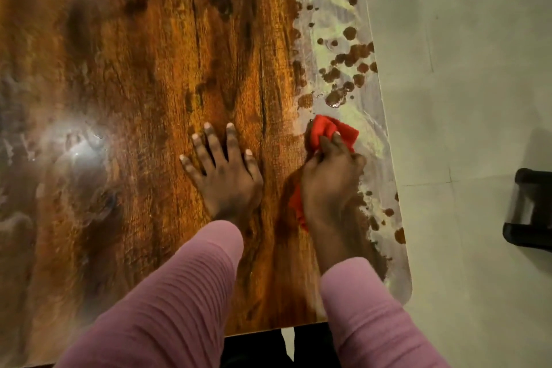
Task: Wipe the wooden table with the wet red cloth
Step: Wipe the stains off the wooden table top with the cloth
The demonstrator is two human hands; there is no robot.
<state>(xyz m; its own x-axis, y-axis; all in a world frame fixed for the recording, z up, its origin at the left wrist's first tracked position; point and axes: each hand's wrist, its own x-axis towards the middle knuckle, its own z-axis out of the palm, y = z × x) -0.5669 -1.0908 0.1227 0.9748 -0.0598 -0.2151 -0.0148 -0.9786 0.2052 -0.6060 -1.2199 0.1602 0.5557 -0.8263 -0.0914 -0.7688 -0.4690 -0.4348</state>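
Gripping the red cloth (331, 130), the right hand (331, 185) presses it onto the wooden table (134, 69) near the table's right edge, fingers curled over the bunched fabric. The cloth's long axis runs along the hand. One crumpled end sticks out past the fingertips, pointing away from the person, and a strip shows beside the wrist on its left. The cloth's middle is hidden under the palm. It sits where bare brown wood meets a pale smeared film (343, 24) dotted with brown spots. The left hand (224, 170) lies flat on the wood just beside it, fingers straight and spread apart. A dark object (528, 212) on the pale floor (463, 98) is cut off at the right and hard to make out.
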